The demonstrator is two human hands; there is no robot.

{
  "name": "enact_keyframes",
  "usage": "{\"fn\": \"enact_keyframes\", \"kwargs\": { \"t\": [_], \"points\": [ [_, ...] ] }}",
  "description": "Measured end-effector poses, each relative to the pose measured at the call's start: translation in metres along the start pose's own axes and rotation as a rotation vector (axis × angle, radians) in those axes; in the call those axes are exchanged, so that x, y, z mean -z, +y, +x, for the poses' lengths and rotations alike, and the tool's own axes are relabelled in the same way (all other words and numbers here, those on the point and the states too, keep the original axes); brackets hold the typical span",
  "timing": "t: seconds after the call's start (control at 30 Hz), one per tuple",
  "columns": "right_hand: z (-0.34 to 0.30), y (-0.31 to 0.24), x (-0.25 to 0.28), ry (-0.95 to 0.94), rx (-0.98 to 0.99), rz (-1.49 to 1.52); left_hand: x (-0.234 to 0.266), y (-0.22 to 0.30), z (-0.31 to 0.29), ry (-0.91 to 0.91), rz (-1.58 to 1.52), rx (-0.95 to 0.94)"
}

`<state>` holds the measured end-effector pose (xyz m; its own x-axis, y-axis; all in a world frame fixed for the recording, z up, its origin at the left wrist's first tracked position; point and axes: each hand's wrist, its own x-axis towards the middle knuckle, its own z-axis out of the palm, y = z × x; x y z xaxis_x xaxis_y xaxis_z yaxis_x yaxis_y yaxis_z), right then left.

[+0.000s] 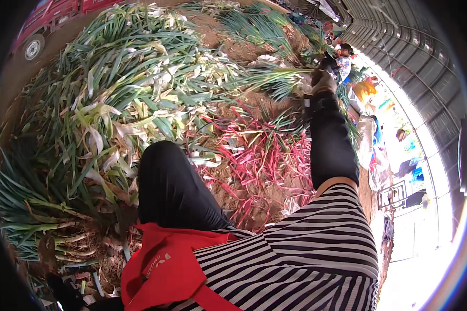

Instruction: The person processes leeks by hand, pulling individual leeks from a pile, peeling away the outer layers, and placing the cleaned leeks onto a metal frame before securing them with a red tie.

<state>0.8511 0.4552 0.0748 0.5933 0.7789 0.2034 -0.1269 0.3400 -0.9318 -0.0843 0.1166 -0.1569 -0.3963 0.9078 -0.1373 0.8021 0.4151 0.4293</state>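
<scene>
My right hand (323, 83), in a dirty light glove, is stretched far forward. Its fingers are closed at the end of a bunch of green onions (280, 78), whose leaves fan out leftward over the pile. Down at the lower left, my left hand (47, 253) looks gloved and soil-brown. Beside it lie green onions with pale stalks and tangled roots (83, 251). Shadow and the dark rim obscure its fingers, so whether it grips any stalk cannot be made out.
A wide heap of stripped green onion leaves (135, 78) covers the left and middle. Pinkish-red ties (259, 155) lie scattered on bare soil ahead of my knee. More onion bunches (259, 28) lie farther off, near another person (342, 62). A red vehicle (57, 18) stands far left.
</scene>
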Motion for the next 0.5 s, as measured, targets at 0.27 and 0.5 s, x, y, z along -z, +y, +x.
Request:
{"fn": "enact_keyframes", "kwargs": {
  "t": [0.27, 0.5],
  "points": [
    [0.041, 0.084, 0.094, 0.120, 0.231, -1.107, 0.012, -0.003, -0.017, 0.029, 0.090, -0.002],
    [-0.041, 0.225, 0.005, -0.841, 0.335, -2.063, 0.010, -0.133, -0.035, 0.162, -0.039, -0.045]
  ]
}}
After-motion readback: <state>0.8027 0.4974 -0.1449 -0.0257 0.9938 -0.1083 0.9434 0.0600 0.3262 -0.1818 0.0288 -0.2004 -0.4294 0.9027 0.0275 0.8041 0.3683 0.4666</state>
